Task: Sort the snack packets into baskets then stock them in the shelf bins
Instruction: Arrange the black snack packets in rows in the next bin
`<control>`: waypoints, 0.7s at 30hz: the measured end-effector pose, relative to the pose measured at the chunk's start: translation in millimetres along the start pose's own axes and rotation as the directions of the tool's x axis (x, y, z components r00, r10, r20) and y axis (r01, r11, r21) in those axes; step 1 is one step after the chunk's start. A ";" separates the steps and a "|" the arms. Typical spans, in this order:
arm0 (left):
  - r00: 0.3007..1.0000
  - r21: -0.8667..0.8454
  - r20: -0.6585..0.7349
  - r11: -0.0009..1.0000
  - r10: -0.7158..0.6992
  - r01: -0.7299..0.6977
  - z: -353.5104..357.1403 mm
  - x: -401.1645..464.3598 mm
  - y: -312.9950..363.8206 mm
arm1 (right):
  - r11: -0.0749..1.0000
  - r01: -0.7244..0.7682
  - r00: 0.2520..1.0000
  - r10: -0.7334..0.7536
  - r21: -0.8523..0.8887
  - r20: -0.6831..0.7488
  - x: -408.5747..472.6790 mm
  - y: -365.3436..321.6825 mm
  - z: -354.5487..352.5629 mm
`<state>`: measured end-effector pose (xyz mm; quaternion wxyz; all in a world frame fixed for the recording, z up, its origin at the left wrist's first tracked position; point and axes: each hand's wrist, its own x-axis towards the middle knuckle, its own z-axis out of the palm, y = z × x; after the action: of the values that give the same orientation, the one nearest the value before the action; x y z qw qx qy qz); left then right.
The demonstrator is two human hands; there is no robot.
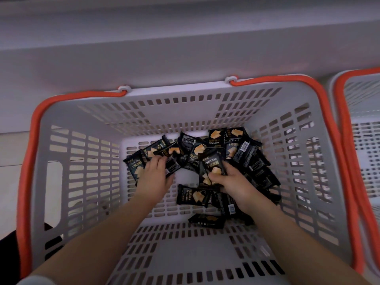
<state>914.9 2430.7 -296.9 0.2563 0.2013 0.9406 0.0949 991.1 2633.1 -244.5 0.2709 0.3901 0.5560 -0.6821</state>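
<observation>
Both hands reached down into a grey slotted plastic basket with orange handles (86, 120). The right hand (228, 182) pinched a black foil snack packet printed with a yellow cake (212, 165) between thumb and fingers, while the left hand (153, 175) lay with fingers curled over more such packets heaped just beyond it. A second like basket (362, 124) stood to the right.

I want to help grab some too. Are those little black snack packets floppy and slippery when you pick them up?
Probably a bit slippery: the black snack packets have shiny film wrappers. They look small and likely light, since the right hand holds several at once. Probably fairly stiff in the middle, as they lie flat in the grey basket, with crinkly ends.
</observation>
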 end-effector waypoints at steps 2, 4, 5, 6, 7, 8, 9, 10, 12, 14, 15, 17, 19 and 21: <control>0.998 0.058 0.042 0.998 -0.037 0.035 10.1 1.9 4.6 | 0.991 -0.040 0.999 0.042 0.128 -0.017 -1.2 0.8 -3.2; 0.996 0.118 0.056 0.991 -0.074 0.067 16.4 3.7 11.1 | 0.971 -0.063 0.998 0.069 0.229 -0.017 -4.4 1.6 -5.2; 0.994 0.157 0.062 0.984 -0.091 0.081 17.3 4.1 14.0 | 0.957 -0.071 0.997 0.077 0.281 -0.011 -6.3 1.8 -6.3; 0.993 0.200 0.067 0.976 -0.098 0.083 17.6 4.8 16.4 | 0.942 -0.077 0.997 0.083 0.327 -0.006 -8.2 1.8 -7.5; 0.993 0.221 0.076 0.972 -0.092 0.073 17.2 5.3 18.3 | 0.929 -0.077 0.996 0.084 0.362 -0.003 -10.4 1.2 -8.8; 0.993 0.191 0.091 0.980 -0.080 0.061 15.7 5.8 20.0 | 0.922 -0.072 0.997 0.078 0.381 -0.001 -12.3 0.8 -10.5; 0.992 0.068 0.106 0.996 -0.071 0.064 11.5 5.6 22.1 | 0.918 -0.060 0.998 0.064 0.392 0.001 -14.8 -0.4 -12.2; 0.989 -0.121 0.135 0.989 -0.067 0.084 4.9 5.3 25.4 | 0.914 -0.040 0.999 0.041 0.404 0.007 -18.5 -2.8 -13.9; 0.980 -0.482 0.184 0.863 -0.072 0.154 -14.6 2.5 34.5 | 0.904 0.000 1.000 -0.013 0.429 0.027 -28.5 -10.0 -18.7; 0.968 -0.707 0.207 0.663 -0.139 0.246 -36.3 -1.5 44.6 | 0.923 0.056 0.996 -0.079 0.381 0.045 -43.2 -20.9 -24.3; 0.952 -0.808 0.250 0.504 -0.180 0.307 -46.7 -2.3 49.3 | 0.944 0.093 0.993 -0.112 0.316 0.044 -51.5 -27.3 -27.6; 0.904 -0.908 0.398 0.071 -0.159 0.412 -70.3 -1.9 59.5 | 0.978 0.158 0.987 -0.162 0.136 0.019 -68.3 -42.6 -33.7; 0.877 -0.842 0.479 -0.292 -0.021 0.453 -96.7 -4.4 71.8 | 0.979 0.204 0.979 -0.204 -0.002 -0.018 -86.2 -60.4 -37.6; 0.871 -0.790 0.485 -0.390 0.077 0.474 -121.8 -9.4 82.2 | 0.954 0.283 0.958 -0.287 -0.097 -0.023 -104.5 -77.2 -37.7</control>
<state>886.1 2491.6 -166.0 0.4754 -0.2637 0.4121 0.7312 995.1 2681.1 -118.1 0.1770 0.3056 0.6422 -0.6803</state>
